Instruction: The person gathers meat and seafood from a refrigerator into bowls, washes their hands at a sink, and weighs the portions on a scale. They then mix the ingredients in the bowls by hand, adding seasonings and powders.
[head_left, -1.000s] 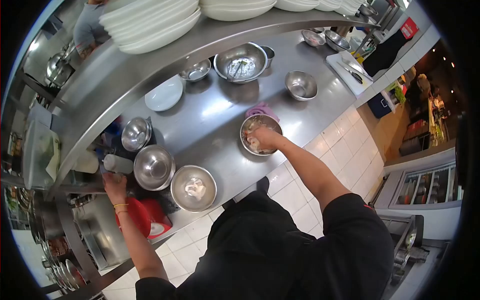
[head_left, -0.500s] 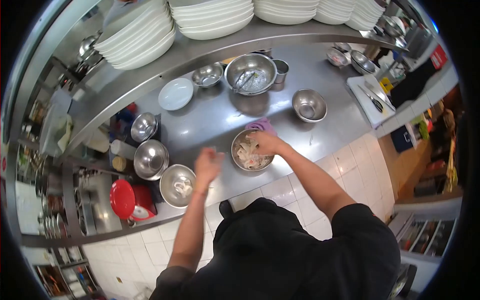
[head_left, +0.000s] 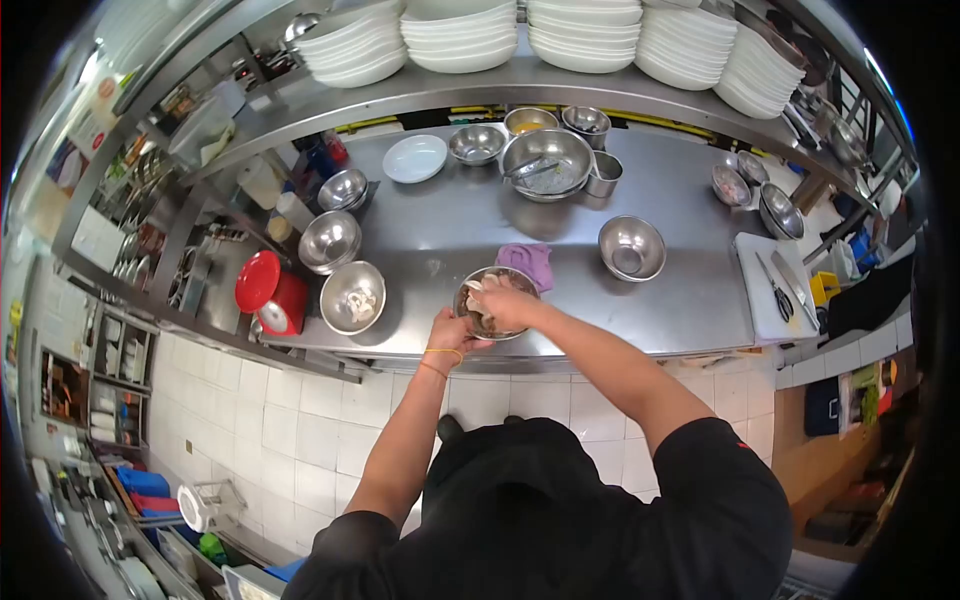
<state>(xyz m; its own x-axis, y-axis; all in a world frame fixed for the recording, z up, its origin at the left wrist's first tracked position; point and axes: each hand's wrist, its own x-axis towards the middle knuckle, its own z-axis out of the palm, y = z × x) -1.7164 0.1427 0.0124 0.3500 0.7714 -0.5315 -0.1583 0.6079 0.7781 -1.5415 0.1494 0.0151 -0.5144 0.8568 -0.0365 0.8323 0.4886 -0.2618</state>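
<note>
A steel bowl (head_left: 522,333) with pale, soft pieces of food in it stands near the front edge of the steel counter. My left hand (head_left: 452,333) grips the left side of its rim. Inside the bowl is my right hand (head_left: 500,305), its fingers closed around some of the pale food. A purple cloth (head_left: 527,262) lies just behind the bowl. To the left of my left hand, another steel bowl (head_left: 338,318) holds a few white pieces.
A red scale (head_left: 283,303) and more steel bowls (head_left: 330,242) stand at the left. Behind are a white plate (head_left: 415,158) and a large bowl (head_left: 546,163). An empty steel bowl (head_left: 631,248) and a cutting board (head_left: 757,300) with knives are at the right.
My left hand has moved right and down onto the bowl's rim. My right hand has gone deeper into the bowl. The camera view has shifted, showing more floor.
</note>
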